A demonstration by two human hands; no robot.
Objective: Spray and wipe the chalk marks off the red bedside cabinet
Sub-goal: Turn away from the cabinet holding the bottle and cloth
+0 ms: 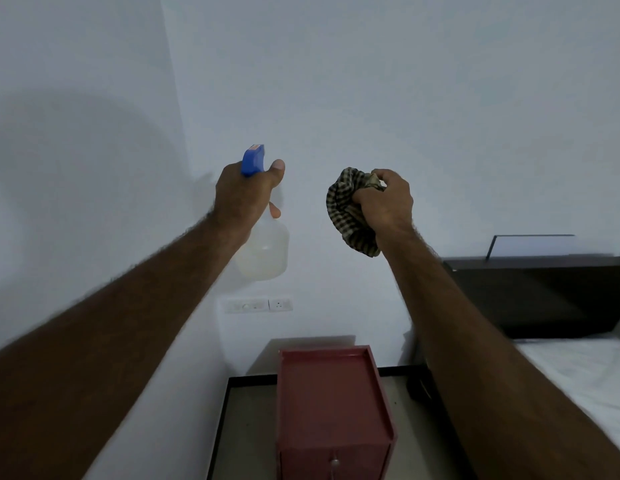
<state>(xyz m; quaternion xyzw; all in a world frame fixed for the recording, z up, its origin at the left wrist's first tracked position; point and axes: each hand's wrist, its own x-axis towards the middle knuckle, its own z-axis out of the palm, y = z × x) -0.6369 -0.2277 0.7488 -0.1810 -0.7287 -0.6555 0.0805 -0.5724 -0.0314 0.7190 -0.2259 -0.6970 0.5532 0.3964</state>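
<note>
Red and low against the wall, the cabinet stands on the floor well below both raised hands, its top too dim to show any chalk. The left hand grips the bottle by its blue trigger head; the right hand clutches a bunched checked cloth. Nothing looks sprayed yet, so the next move likely calls for lowering the bottle and aiming it at the top.

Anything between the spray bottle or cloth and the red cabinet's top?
Nothing visible. The left hand grips the spray bottle and the right hand the checked cloth, both held up before the wall; the red cabinet stands below them with only air between.
</note>
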